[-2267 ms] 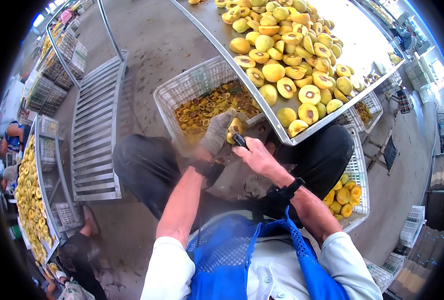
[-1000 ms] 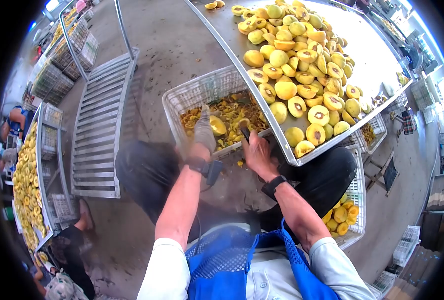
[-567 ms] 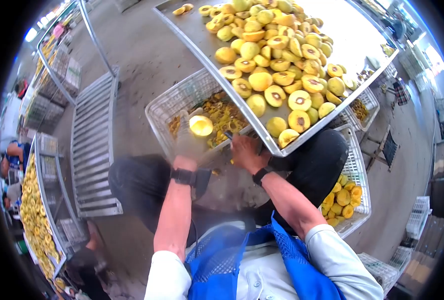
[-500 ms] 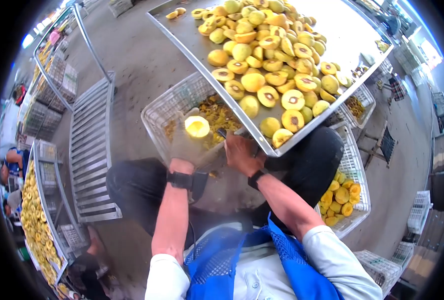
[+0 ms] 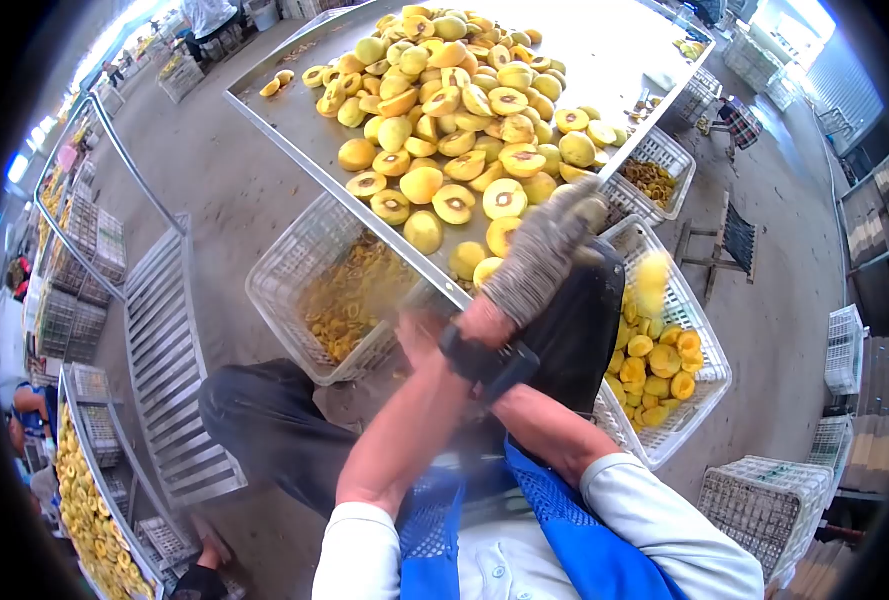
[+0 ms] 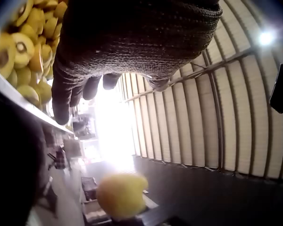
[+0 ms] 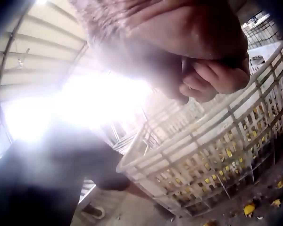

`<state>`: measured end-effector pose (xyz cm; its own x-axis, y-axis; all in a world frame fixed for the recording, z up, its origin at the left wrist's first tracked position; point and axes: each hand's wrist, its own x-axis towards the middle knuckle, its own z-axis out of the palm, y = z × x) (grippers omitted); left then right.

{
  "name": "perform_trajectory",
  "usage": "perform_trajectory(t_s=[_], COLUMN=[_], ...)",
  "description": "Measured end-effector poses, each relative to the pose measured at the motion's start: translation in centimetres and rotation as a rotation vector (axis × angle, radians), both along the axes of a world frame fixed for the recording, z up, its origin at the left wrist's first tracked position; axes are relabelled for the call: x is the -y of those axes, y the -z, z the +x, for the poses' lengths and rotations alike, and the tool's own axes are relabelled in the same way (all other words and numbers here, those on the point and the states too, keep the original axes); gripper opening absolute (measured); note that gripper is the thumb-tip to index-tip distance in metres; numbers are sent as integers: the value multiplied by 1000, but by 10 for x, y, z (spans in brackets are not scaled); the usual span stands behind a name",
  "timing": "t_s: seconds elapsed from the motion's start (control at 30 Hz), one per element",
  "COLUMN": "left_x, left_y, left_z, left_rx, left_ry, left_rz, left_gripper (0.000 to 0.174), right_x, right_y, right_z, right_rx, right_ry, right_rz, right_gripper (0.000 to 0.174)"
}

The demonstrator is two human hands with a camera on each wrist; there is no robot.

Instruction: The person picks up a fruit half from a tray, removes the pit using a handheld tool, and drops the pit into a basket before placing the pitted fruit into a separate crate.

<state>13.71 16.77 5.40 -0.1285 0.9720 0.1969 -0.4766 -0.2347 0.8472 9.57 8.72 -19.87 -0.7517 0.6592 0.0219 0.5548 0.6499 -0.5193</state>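
My gloved left hand (image 5: 550, 250) reaches across to the right with its fingers extended and nothing in them. A blurred yellow peach half (image 5: 653, 285) is in the air beyond it, over the white crate (image 5: 717, 395) of hollowed peach halves. The left wrist view shows that peach half (image 6: 122, 195) apart from the glove. My bare right hand (image 5: 420, 335) is blurred below the left forearm, beside the crate (image 5: 265, 290) of peach scraps. Its fingers (image 7: 210, 77) are curled in the right wrist view. The black-handled tool it gripped earlier is hidden now.
A metal table (image 5: 295, 150) heaped with peach halves (image 5: 455, 205) stands in front, its corner above my knees. A slatted metal cart (image 5: 170, 350) stands to the left. A folding stool (image 5: 737, 240) and an upturned crate (image 5: 765, 505) are at right.
The left hand lifted a peach half from over the scraps crate, swung right and let it go. The right hand moved slightly left and lower. The head view shifted right.
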Motion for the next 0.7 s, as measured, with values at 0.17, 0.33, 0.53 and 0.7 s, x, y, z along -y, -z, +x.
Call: perform_trajectory(t_s=[0.17,0.33,0.53,0.7], left_x=[-26,-4,10,21], left_y=[39,53,43,48], left_z=[-89,-107,-99,-111], left_rx=[-1153,-1569,-1875,-1690], left_ry=[-302,-64,50,-129], left_rz=[-367,-331,-264,-237], left_gripper=[51,49,57,60], right_x=[-7,-8,-14,-12], right_y=[-41,-14,-18,-47], right_z=[40,24,26,34], right_rx=[-452,-497,-343,-301], right_ry=[-179,-165,-239,-162], right_rz=[139,551,260,84], right_gripper=[18,15,17,29])
